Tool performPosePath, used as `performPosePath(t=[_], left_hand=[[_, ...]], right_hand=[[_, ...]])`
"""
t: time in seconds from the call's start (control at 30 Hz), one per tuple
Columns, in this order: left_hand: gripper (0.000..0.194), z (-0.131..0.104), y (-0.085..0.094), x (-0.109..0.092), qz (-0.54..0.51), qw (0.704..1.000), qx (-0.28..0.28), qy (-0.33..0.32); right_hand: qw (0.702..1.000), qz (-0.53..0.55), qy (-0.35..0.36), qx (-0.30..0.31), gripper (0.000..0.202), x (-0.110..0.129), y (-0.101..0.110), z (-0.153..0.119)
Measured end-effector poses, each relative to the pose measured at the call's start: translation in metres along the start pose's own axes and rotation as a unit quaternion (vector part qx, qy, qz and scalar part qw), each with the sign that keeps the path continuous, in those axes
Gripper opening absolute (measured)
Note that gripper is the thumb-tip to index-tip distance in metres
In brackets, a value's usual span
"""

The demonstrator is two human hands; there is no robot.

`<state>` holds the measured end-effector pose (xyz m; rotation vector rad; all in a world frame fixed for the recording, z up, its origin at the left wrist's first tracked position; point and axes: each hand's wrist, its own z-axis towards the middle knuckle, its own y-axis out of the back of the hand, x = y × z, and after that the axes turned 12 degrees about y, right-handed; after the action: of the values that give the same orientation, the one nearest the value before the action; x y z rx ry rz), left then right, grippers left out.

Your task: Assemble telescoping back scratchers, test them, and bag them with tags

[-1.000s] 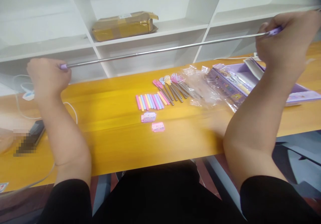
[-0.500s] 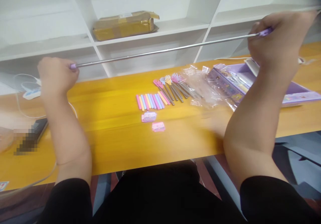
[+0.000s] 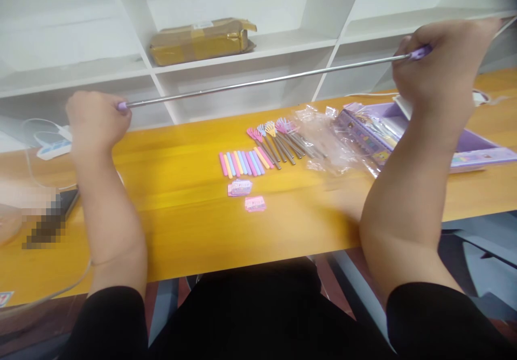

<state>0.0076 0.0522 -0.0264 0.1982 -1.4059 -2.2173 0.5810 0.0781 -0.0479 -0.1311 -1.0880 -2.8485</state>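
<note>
- The hands are curled into fists, well apart: the left hand (image 3: 99,115) grips one purple end of a thin metal rod (image 3: 262,81), beyond and left of the row of coloured sticks (image 3: 244,163); the right hand (image 3: 440,61) grips the other, beyond and right of that row.
- The rod hangs in the air past the row; a grip at each end probably holds it straight.
- The row lies side by side on the worktop (image 3: 181,231), likely so each piece shows.
- Claw-headed rods (image 3: 283,145) fan out just right of the row, heads outward, perhaps for easy picking.
- Small pink cards (image 3: 255,204) lie on its near side.
- Clear plastic wrapping (image 3: 323,139) and a purple box (image 3: 480,143) sit farther right, seemingly set aside as packaging.
</note>
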Motion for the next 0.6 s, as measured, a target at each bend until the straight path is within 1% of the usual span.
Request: performPosePath(t=[0.13,0.27,0.33,0.43,0.5,0.6], left_hand=[[0.049,0.0011,-0.0007,-0.0021,-0.006,1.000,0.013,0.003],[0.049,0.0019,-0.0004,-0.0040,-0.003,1.000,0.021,0.000],[0.048,0.0022,-0.0003,-0.0046,-0.007,1.000,0.019,0.000],[0.048,0.0030,-0.0003,-0.0045,-0.007,1.000,0.017,-0.003],[0.050,0.0036,-0.0003,-0.0041,0.014,1.000,0.008,-0.009],[0.054,0.0044,0.0003,-0.0034,0.048,0.999,-0.010,-0.011]], right_hand=[[1.000,-0.010,-0.007,-0.010,0.046,0.0020,-0.0004,0.0007],[1.000,-0.005,-0.024,0.007,0.042,0.0000,-0.0022,0.0018],[1.000,-0.023,0.000,-0.002,0.034,-0.0010,-0.0034,0.0012],[0.998,-0.065,0.022,0.009,0.020,-0.0002,-0.0046,-0.0009],[0.996,-0.080,0.025,0.022,0.018,0.0012,-0.0043,-0.0025],[0.997,-0.065,0.045,0.006,0.021,0.0028,-0.0024,-0.0046]])
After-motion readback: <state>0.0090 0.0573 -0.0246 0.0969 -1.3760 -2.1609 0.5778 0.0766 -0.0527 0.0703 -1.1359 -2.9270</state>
